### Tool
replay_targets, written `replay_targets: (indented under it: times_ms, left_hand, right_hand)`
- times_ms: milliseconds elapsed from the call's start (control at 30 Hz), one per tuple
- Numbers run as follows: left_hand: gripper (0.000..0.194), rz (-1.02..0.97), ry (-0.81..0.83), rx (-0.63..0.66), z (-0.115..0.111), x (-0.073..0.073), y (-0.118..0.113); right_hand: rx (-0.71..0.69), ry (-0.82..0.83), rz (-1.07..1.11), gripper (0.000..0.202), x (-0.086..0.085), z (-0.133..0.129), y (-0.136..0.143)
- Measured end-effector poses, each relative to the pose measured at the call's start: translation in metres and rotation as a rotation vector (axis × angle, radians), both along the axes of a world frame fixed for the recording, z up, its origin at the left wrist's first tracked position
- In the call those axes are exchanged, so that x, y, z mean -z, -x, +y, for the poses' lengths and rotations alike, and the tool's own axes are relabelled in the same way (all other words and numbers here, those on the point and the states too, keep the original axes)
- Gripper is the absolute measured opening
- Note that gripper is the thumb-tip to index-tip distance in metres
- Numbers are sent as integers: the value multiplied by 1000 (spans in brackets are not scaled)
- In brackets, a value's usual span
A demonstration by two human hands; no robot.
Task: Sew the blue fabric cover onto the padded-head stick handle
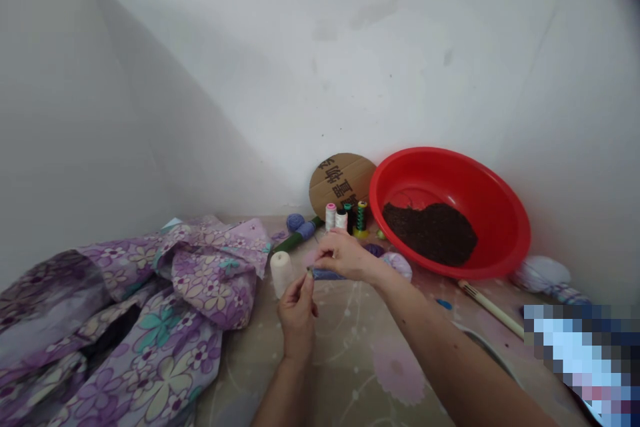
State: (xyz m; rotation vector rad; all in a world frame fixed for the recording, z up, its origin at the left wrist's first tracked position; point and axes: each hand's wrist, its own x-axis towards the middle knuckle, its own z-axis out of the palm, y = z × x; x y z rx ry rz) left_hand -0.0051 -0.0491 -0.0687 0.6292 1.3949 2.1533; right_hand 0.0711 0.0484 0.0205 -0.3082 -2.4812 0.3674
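Observation:
My left hand (pixel 297 312) is closed in a pinch, its thumb and index finger on a tiny greenish thing (pixel 309 271) too small to name. Just above it, my right hand (pixel 346 256) is also pinched, fingertips pointing left; whatever it grips is too fine to see. Left of the hands stands a cream cone of thread (pixel 281 272). Behind the right hand are several spools, among them a white spool with a pink top (pixel 331 217) and a dark green spool on a yellow base (pixel 361 219). A blue strip (pixel 327 274) lies partly hidden beneath the right hand.
A tilted red basin (pixel 515 227) holds dark brown material (pixel 433 233). A round cardboard piece (pixel 340 180) leans on the wall. Purple floral fabric (pixel 200 273) is heaped at left. A blue-purple yarn ball (pixel 295 222) and a pale stick (pixel 493 312) lie on the floral-patterned tablecloth (pixel 350 347).

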Motion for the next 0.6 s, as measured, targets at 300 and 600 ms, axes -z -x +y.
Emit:
replay_targets:
  times_ms: [300, 600]
  left_hand:
    - [35, -12, -15, -16, 1, 1, 0]
    - [31, -20, -25, -2, 0, 0, 0]
  right_hand:
    - [891, -22, 360, 24, -3, 33, -23]
    - [206, 108, 19, 22, -3, 9, -17]
